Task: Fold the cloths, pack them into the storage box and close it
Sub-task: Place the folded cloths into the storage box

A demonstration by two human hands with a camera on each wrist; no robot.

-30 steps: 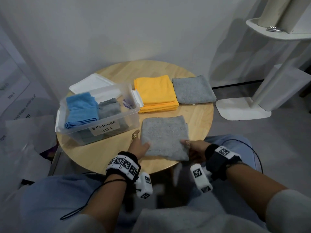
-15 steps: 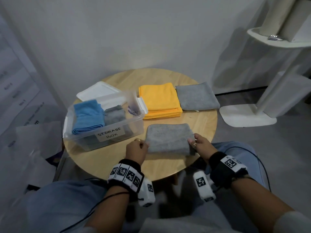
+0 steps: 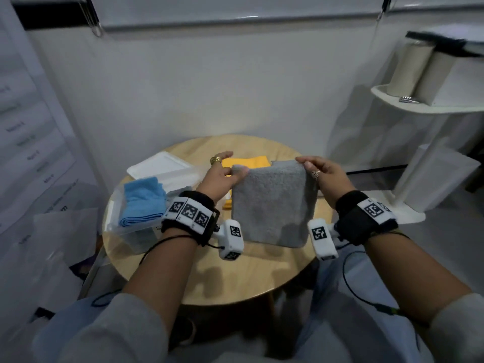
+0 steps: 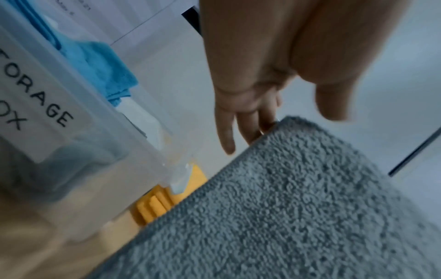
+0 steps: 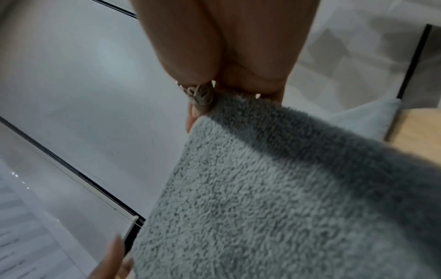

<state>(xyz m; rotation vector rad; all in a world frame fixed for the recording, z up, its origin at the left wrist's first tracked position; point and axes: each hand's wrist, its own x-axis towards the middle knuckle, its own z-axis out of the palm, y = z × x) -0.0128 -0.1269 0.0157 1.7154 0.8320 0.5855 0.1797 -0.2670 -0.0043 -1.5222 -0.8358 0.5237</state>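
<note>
Hanging grey cloth (image 3: 272,205) between hands

Round wooden table (image 3: 235,281) stands before my knees, set close to the pale wall (image 3: 209,87). To my right, a white stand (image 3: 429,106) with a curved shelf carries two cream cylinders (image 3: 411,69) and a small metallic item (image 3: 409,99) (too small to identify). To my left, printed sheets (image 3: 23,132) hang on the wall, text blurred. A dark horizontal rail (image 3: 235,22) runs above
</note>
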